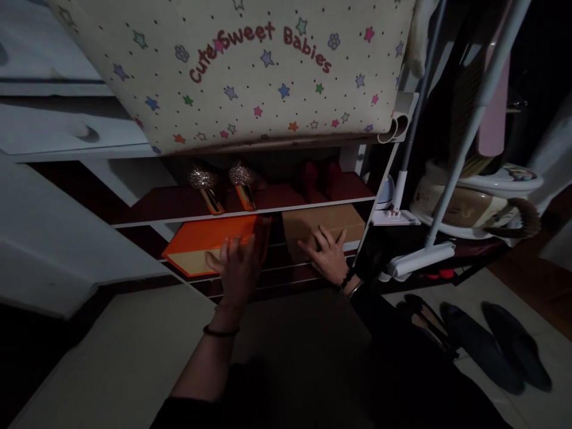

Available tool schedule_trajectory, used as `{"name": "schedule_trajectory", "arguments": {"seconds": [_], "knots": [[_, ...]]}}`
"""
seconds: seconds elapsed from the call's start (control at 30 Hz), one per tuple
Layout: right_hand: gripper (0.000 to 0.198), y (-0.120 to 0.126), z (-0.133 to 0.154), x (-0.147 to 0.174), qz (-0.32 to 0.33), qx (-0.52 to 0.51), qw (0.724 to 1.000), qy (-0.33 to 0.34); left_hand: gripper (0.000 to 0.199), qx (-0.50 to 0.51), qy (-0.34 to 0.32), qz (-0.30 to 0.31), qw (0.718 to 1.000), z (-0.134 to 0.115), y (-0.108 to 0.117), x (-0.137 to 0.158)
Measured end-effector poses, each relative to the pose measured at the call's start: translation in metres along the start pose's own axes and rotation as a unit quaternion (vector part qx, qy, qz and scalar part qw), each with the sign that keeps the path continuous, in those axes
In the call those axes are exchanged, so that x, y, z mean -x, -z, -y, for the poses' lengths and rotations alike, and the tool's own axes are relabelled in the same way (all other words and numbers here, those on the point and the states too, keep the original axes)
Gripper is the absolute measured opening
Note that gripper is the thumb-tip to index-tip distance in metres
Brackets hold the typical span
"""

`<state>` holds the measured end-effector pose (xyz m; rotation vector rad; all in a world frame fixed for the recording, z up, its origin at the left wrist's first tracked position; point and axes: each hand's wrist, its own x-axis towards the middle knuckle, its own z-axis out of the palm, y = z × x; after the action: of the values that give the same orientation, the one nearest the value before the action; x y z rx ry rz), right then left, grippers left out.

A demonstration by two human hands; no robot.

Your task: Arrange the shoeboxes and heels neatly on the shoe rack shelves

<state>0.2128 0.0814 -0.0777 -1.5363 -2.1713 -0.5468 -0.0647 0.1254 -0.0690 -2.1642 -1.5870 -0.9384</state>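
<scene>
On a lower level of the dark red shelf rack [156,205], an orange box [210,235] with a pale yellow front lies at the left. My left hand [239,262] is at its front right, fingers apart; whether they touch the box is hard to see. To the right on the same level is a brown cardboard box [297,226]. My right hand [328,253] rests at its front with fingers spread. Above the boxes stand a pair of glittery gold-heeled shoes [243,185] and a pair of red heeled shoes [307,176].
A cream cover with stars [268,77] hangs over the upper rack. Mop handles [465,143] lean at the right, beside a beige and white tub [473,199]. Dark shoes [482,339] lie on the tiled floor. A white drawer [67,128] is at the left.
</scene>
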Motion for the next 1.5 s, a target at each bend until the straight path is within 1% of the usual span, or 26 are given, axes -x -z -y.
{"name": "schedule_trajectory", "arguments": {"seconds": [0.1,0.2,0.3,0.37,0.47,0.53,0.67,0.8,0.9,0.97,1.07,1.2,1.3,1.37,1.43,1.5], "knots": [[0.075,0.014,-0.018,0.015,-0.024,0.004,1.000,0.015,0.054,-0.026,-0.007,-0.008,1.000,0.013,0.009,0.008],[0.072,0.030,-0.033,0.035,-0.038,0.006,0.999,0.025,0.054,-0.029,-0.011,0.003,1.000,0.027,0.021,0.014],[0.068,0.043,-0.040,0.053,-0.056,0.001,0.998,0.034,0.057,-0.021,-0.008,0.005,1.000,0.036,0.030,0.018],[0.068,0.046,-0.040,0.061,-0.068,-0.001,0.997,0.035,0.060,-0.023,-0.010,0.005,1.000,0.040,0.033,0.020],[0.071,0.043,-0.043,0.064,-0.084,0.003,0.996,0.031,0.063,-0.018,-0.014,-0.009,1.000,0.049,0.033,0.022],[0.073,0.036,-0.049,0.061,-0.095,0.002,0.995,0.024,0.066,-0.004,-0.029,-0.018,0.999,0.058,0.033,0.024],[0.076,0.021,-0.061,0.053,-0.103,-0.020,0.994,0.016,0.084,0.022,-0.057,-0.026,0.998,0.084,0.038,0.028],[0.080,0.013,-0.068,0.055,-0.107,-0.048,0.993,0.018,0.092,0.031,-0.045,-0.041,0.998,0.111,0.050,0.036],[0.084,0.012,-0.070,0.058,-0.107,-0.061,0.992,0.030,0.094,0.035,-0.041,-0.062,0.997,0.124,0.056,0.039],[0.086,0.013,-0.070,0.057,-0.109,-0.067,0.991,0.036,0.096,0.038,-0.044,-0.065,0.996,0.127,0.056,0.041],[0.086,0.013,-0.065,0.051,-0.108,-0.072,0.991,0.043,0.101,0.027,-0.033,-0.064,0.997,0.126,0.054,0.041],[0.083,0.013,-0.052,0.044,-0.111,-0.076,0.990,0.046,0.096,0.008,-0.020,-0.046,0.999,0.120,0.055,0.041],[0.082,0.011,-0.049,0.045,-0.130,-0.086,0.985,0.079,0.093,0.018,-0.016,-0.037,0.999,0.116,0.058,0.040],[0.083,0.007,-0.053,0.046,-0.145,-0.090,0.980,0.098,0.096,0.027,-0.004,-0.027,0.999,0.113,0.061,0.039],[0.084,0.004,-0.059,0.045,-0.145,-0.078,0.983,0.083,0.101,0.035,0.018,-0.019,0.999,0.109,0.064,0.037],[0.085,0.001,-0.065,0.041,-0.130,-0.052,0.989,0.045,0.102,0.054,0.042,-0.012,0.998,0.104,0.066,0.035]]}}
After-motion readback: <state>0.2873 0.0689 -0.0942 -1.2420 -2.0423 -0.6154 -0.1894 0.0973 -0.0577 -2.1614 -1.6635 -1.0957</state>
